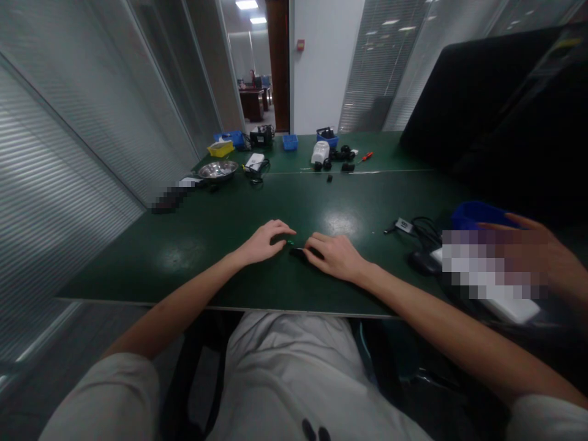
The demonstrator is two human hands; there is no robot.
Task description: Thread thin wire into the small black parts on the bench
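My left hand (265, 242) rests over the green table (220, 233) with thumb and index finger apart. Just off its fingertips is a tiny bright green piece (290, 243); whether the thumb touches it I cannot tell. Close by on the right, my right hand (337, 256) is curled low over the tabletop, its fingers closed on a small black piece (297, 252). A thin light edge shows on that piece, and part of it is hidden under the fingers.
At right, another person's hand (551, 257) is over a white device, beside a blue bin (478, 214) and a cable with a white tag (404, 225). Further back are a metal bowl (218, 171), a white device (320, 153), a red screwdriver (366, 157) and a yellow tray (221, 148).
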